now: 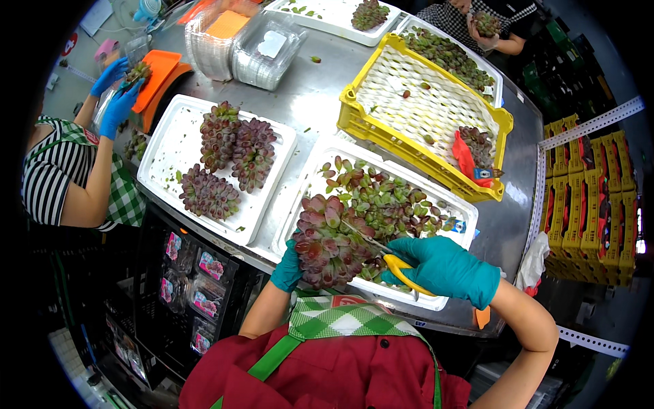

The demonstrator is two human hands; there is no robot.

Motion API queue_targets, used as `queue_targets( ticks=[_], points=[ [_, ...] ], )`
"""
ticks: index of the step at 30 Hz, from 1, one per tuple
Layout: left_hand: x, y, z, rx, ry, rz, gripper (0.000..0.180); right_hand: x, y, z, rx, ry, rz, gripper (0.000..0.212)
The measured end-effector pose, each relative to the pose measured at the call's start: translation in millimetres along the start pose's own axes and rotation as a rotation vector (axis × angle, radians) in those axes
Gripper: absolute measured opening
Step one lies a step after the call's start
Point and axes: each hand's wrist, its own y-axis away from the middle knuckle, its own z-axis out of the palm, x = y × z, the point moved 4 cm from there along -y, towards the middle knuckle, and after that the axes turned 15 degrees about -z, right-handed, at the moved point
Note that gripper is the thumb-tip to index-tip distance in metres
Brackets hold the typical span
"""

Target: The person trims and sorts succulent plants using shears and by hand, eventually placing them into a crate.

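Observation:
In my left hand [289, 267], gloved in teal, is a large bunch of reddish-purple grapes [328, 240]; the bunch hides most of the fingers. My right hand [443, 267], also gloved in teal, grips a pair of scissors with yellow handles [405, 274]. Their thin metal blades reach left into the bunch at its upper right side. Both hands are over the near part of a white tray [463, 208]. Loose grapes and small clusters [381, 198], green to dark red, lie in that tray beyond the bunch.
Left stands a white tray [158, 174] with three grape bunches [219, 136]. A yellow crate [351, 116] with white netting stands behind. Clear plastic boxes [269, 51] are stacked at the back. Co-workers' hands, one pair in blue gloves [117, 109], hold grapes. Below left is a black crate [153, 300].

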Motion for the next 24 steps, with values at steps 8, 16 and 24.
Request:
queue_targets(
  ticks=[8,16,24],
  points=[
    [-0.5,2.9,-2.5,0.004,0.031,0.016,0.076,8.1,6.8,-4.8,0.141,0.01,0.056,0.045],
    [-5.0,-5.9,-4.6,0.007,0.063,0.02,0.077,47.3,8.5,26.8,0.403,-0.393,0.002,0.05],
    [-6.8,-9.5,2.5,-0.001,0.143,0.03,0.078,39.0,9.8,33.9,0.373,-0.475,0.026,0.049]
  ],
)
